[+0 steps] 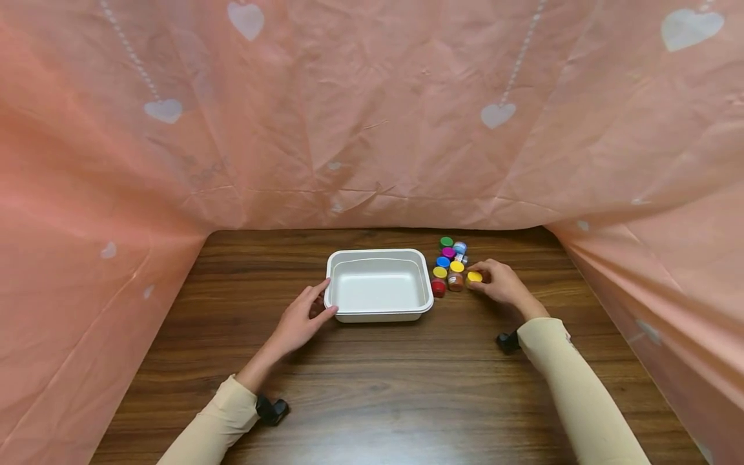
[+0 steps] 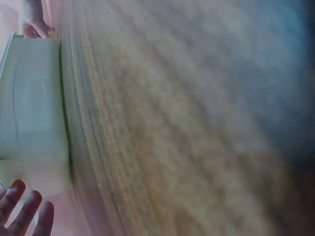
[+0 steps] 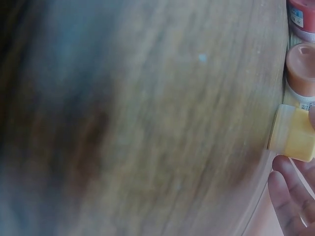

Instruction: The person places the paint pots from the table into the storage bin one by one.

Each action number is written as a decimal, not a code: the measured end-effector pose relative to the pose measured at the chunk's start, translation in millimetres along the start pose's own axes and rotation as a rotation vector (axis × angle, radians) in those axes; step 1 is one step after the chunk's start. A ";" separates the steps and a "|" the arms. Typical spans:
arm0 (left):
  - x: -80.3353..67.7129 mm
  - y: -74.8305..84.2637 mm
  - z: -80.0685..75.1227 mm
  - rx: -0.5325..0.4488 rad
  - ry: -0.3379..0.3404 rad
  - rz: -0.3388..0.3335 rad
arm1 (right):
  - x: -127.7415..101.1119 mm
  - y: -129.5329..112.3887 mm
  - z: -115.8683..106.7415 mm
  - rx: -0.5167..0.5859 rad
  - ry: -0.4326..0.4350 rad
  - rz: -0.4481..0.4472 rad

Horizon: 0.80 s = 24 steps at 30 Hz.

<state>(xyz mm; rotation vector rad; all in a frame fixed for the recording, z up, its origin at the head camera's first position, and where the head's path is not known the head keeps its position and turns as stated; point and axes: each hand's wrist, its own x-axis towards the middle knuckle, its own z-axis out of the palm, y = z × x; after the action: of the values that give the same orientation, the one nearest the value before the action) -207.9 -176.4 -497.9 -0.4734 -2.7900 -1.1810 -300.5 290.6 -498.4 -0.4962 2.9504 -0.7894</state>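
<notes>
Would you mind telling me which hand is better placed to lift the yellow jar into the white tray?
Probably the right hand: its fingers already close round the yellow jar beside the white tray. The left hand rests against the tray's opposite end.

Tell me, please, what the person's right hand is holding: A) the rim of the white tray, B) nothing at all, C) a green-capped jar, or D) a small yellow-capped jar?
D: the right hand pinches the yellow-capped jar at the edge of the jar cluster, while the left hand touches the white tray.
</notes>
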 end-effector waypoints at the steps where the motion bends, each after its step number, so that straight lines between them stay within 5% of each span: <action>1: -0.1 0.2 0.0 -0.002 -0.001 -0.001 | 0.4 0.0 0.0 -0.001 0.001 0.000; 24: 0.2 0.9 -0.1 -0.037 0.003 0.005 | -1.4 -14.2 -12.3 -0.011 0.033 -0.031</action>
<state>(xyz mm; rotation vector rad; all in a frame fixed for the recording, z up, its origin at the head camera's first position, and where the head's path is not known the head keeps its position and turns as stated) -207.8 -175.8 -497.2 -0.4803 -2.7675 -1.2328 -296.5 285.3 -480.8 -0.5366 2.9858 -0.7919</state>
